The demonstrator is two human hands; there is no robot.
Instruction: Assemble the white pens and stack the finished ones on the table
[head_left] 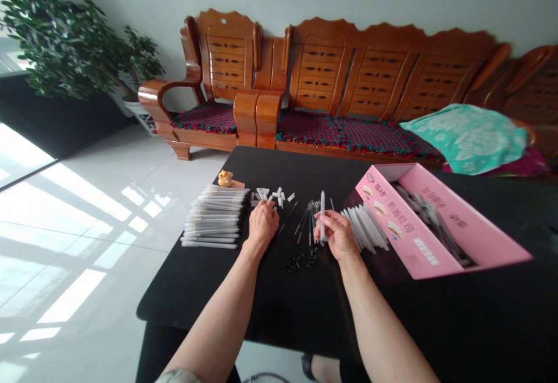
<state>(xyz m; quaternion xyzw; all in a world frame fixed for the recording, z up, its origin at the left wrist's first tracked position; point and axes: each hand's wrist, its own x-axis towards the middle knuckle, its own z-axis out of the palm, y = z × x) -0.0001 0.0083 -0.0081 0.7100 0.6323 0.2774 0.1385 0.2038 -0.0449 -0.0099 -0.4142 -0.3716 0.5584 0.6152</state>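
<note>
White pen [322,204] stands upright, pinched in the right grip [340,235]; hold unclear for left grip [262,222].

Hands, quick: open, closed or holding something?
Left hand: by the small white pieces; cannot tell whether it grips one.
Right hand: closed, holding a white pen.

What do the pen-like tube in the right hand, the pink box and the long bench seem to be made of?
Pen-like tube: probably plastic; it looks smooth, whitish and perhaps slightly cloudy.
Pink box: likely cardboard; its thin, flat walls carry printed lettering and small pictures.
Long bench: apparently varnished wood, reddish-brown, with carved slats and glossy highlights.
</note>
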